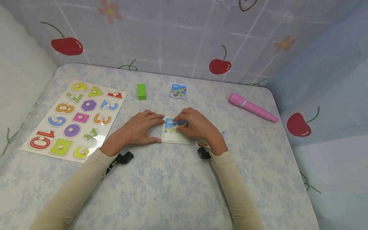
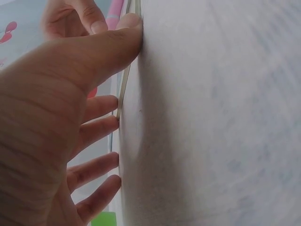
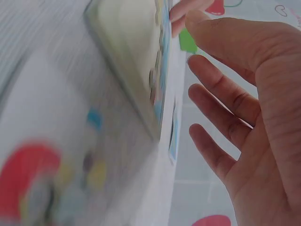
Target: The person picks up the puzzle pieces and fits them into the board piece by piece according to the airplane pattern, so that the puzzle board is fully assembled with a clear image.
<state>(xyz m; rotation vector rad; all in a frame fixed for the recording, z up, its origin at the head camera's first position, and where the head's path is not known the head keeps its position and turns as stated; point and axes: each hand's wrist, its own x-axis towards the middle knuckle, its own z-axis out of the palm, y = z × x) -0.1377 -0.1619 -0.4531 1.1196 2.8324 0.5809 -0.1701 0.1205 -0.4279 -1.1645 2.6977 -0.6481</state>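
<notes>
A small jigsaw puzzle tray (image 1: 176, 138) lies flat on the table, with colourful pieces (image 1: 170, 124) in its upper part and a pale bare strip below. My left hand (image 1: 138, 128) rests at the tray's left side, fingers spread. In the left wrist view its thumb (image 2: 127, 30) and fingertips touch the tray's edge. Over the upper right of the tray is my right hand (image 1: 196, 125), its index finger and thumb down at the pieces. In the right wrist view its other fingers (image 3: 221, 84) extend loosely, with nothing between them. Its palm and wrist partly cover a picture card (image 1: 200, 143).
A number-and-shape peg board (image 1: 95, 127) lies at the left. Beyond the hands are a green block (image 1: 141, 92) and an airplane picture card (image 1: 179, 91). A pink marker-like stick (image 1: 253, 107) lies at the right. A printed curtain (image 1: 184, 35) hangs along the table's back edge.
</notes>
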